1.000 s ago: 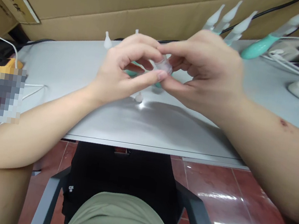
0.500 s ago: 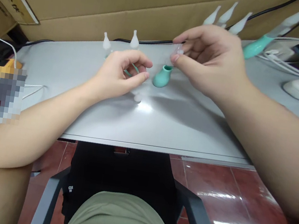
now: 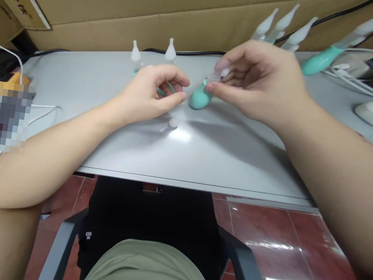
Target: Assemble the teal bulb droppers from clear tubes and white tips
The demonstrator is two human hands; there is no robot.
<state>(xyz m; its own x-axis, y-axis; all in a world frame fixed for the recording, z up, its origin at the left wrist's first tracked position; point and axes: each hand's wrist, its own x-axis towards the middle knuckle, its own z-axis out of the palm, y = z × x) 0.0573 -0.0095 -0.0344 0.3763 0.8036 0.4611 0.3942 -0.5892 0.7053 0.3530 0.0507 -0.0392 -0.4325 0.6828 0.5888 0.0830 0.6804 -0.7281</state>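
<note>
- Grey tabletop: beneath all fingers.
- Small white part: on the tabletop, nearer than any fingertips.
- Left hand: thumb and fingers apart.
- Green bulb: just right of the left fingertips.
- Right hand: fingers clamped on clear tube, held at the bulb's mouth.
- White nozzles: beyond the left fingers.
- Cardboard: beyond all fingers.

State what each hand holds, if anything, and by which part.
The right hand pinches a clear plastic connector between thumb and index finger, thumb near its lower end. The half-open left hand shows nothing gripped.
</note>
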